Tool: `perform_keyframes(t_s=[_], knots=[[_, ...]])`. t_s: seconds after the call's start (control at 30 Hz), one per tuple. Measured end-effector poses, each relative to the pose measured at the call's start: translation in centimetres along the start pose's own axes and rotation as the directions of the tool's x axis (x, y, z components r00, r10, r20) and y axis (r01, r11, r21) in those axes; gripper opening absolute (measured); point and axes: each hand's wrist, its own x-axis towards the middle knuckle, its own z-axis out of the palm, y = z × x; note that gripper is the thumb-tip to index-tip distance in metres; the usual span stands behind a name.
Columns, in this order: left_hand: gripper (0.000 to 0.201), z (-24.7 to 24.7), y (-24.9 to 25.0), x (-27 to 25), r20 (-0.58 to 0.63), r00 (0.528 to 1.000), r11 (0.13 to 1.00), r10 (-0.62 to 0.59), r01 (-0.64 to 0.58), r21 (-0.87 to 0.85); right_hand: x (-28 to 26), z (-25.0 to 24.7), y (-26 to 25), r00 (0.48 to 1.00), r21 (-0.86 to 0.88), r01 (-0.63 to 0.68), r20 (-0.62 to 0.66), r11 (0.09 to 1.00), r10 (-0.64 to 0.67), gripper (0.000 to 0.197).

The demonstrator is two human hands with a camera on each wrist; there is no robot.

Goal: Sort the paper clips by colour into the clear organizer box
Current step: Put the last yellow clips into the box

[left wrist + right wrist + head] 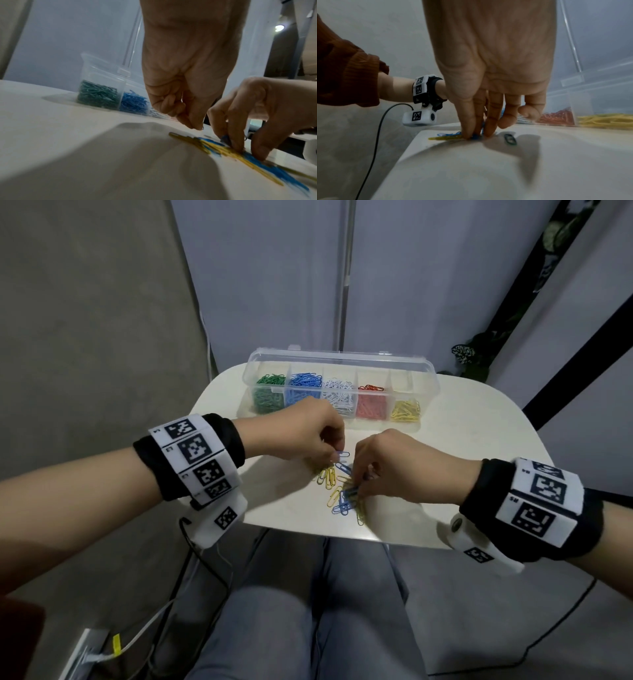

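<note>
**Inspector:** Nearest the head camera, low in the frame: grey-trousered knees, then the white table above them. Hands?

**Assistant:** Both at frame centre, over the loose pile of paper clips. The left hand is curled, its fingertips pinching a blue clip at the pile's upper edge. The right hand has its fingers bent down into the pile, pinching at a blue clip among the yellow ones; a firm hold cannot be confirmed.

**Inspector:** The organizer?

**Assistant:** The clear organizer box lies up-frame of both hands, long axis running left to right. Compartments hold, left to right, green, blue, white, red, yellow.

**Inspector:** Which hand serves which?

**Assistant:** My judgement: the blue compartment sits directly above the left hand, so that hand is nearer. Yellow lies upper right, nearer the right hand.

**Inspector:** Obstructions?

**Assistant:** The lid stands open behind. The near wall must be cleared. The loose clips overlap and may snag.
</note>
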Motion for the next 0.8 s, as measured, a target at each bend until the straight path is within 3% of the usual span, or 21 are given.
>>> perform_keyframes(t_s=[0.17, 0.3, 0.43, 0.63, 0.8], knots=[[0.005, -2.0, -0.3, -0.6, -0.105, 0.993, 0.980, -0.054, 0.033, -0.194, 1.0, 0.0, 0.0, 1.000, -0.013, -0.017, 0.013, 1.000, 0.017, 0.008], [0.007, -4.2, -1.0, -1.5, -0.198, 0.971, 0.919, -0.134, 0.047, -0.392, 1.4, -1.2, 0.3, 0.996, 0.156, -0.088, 0.006, 0.984, 0.088, 0.003], [0.006, -6.0, -2.1, -1.7, -0.271, 0.927, 0.859, -0.259, 0.093, -0.503, 1.9, -2.9, 0.9, 0.980, 0.358, -0.156, -0.059, 0.921, 0.189, 0.014], [0.008, -7.5, -3.1, -0.4, -0.332, 0.849, 0.828, -0.411, 0.195, -0.526, 3.0, -4.8, 0.6, 0.952, 0.545, -0.191, -0.099, 0.817, 0.289, 0.010], [0.018, -7.6, -3.0, 0.6, -0.315, 0.852, 0.843, -0.419, 0.235, -0.484, 4.7, -6.2, -0.1, 0.924, 0.595, -0.198, -0.153, 0.779, 0.351, 0.008]])
